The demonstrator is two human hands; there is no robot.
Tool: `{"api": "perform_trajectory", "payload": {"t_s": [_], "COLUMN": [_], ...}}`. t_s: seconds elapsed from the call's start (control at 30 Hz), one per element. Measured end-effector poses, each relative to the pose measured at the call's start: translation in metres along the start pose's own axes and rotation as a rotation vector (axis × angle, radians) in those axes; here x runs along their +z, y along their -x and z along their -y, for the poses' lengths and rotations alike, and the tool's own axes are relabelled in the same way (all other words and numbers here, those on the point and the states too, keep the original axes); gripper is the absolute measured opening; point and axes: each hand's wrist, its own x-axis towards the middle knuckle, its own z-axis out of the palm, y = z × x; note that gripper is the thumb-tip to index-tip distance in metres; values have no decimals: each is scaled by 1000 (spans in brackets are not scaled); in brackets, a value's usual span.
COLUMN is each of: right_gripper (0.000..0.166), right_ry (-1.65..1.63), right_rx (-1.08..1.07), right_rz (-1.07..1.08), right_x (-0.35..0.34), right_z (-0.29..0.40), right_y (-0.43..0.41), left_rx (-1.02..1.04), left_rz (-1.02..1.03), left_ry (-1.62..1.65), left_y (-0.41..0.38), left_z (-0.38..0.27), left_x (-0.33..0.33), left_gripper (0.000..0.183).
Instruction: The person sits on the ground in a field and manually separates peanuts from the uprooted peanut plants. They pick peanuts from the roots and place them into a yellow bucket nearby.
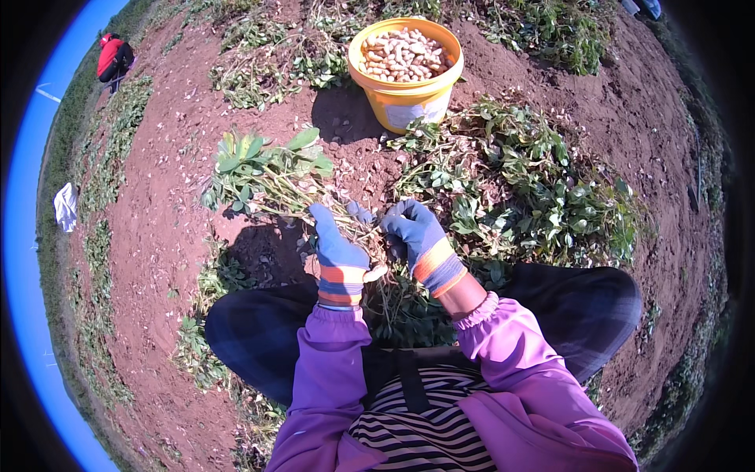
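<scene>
My left hand (pixel 341 245), in a blue work glove with an orange striped cuff, grips a pulled peanut plant (pixel 277 183) by its stems. The leafy top points to the upper left, and its roots lie between my hands. My right hand (pixel 416 227), in a matching glove, is at the root end with thumb and fingers pinched together; what lies between them is too small to tell. A pale peanut pod (pixel 375 273) shows beside my left cuff. Beyond my hands stands a yellow plastic bucket (pixel 407 88), nearly full of unshelled peanuts (pixel 404 56).
Piled peanut plants (pixel 531 183) lie to the right, close to my right hand. More plants (pixel 253 65) lie left of the bucket, on reddish soil (pixel 159 236). My crossed legs flank the work spot. Another person in red (pixel 112 56) crouches far left; a white sack or cloth (pixel 65 207) lies below.
</scene>
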Motion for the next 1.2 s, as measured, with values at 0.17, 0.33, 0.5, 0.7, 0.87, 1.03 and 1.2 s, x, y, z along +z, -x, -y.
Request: {"api": "perform_trajectory", "payload": {"t_s": [0.17, 0.33, 0.5, 0.7, 0.87, 1.03, 1.2], "right_gripper": [5, 9, 23, 49, 26, 50, 71], "right_ry": [-356, -518, -531, 144, 543, 810, 710], "right_rx": [-22, -43, -126, -320, -56, -63, -120], "right_rz": [4, 85, 81, -5, 323, 463, 415], "right_x": [-41, -13, 13, 6, -10, -21, -24], "right_z": [5, 37, 144, 175, 68, 19, -3], "right_y": [-27, -39, -146, -138, -49, -9, -18], "left_rx": [63, -2, 26, -23, 12, -73, -86], "left_rz": [-6, 38, 27, 53, 30, 42, 120], "left_ry": [-34, 16, 55, 152, 42, 62, 31], "left_y": [15, 7, 8, 0, -6, 6, -4], "left_z": [-7, -4, -4, -10, -8, -13, -5], "left_x": [12, 1, 6, 7, -2, 10, -2], "left_gripper": [56, 54, 52, 51, 58, 62, 66]}}
